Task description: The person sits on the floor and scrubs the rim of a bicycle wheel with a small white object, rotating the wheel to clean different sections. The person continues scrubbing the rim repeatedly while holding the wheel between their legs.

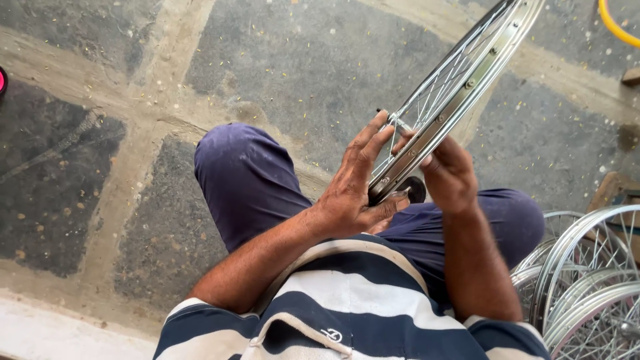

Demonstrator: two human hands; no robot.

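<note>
A spoked bicycle wheel rim (460, 80) stands on edge between my knees, its long sweep running from the near centre of the scene up and away to the far right corner, seen from my head camera. The near end of the rim sits in my lap area, just above a small dark round part (417, 189) that may be the hub; I cannot tell for sure.

My left hand (357, 190) lies on the left side of the rim, fingers (373, 137) stretched up along the spokes (427, 100) and thumb tucked under the rim's near edge, so its grip is a loose clasp on the rim. My right hand (448, 175) presses against the rim's right side, fingertips curled over the metal near a thin tool or spoke end (393, 119) at the far tips of the left fingers; whether the right grip pinches something small I cannot tell. Both hands are touching the wheel, the left slightly nearer to me.

Dark blue trousers (247, 180) and a blue-and-white striped shirt (347, 307) fill the near frame. Below is a floor (300, 60) of dark stone slabs with pale joints, dusted with small specks. More bare rims (587, 280) are stacked at the near right, and a yellow hose (617, 25) curves at the far right.
</note>
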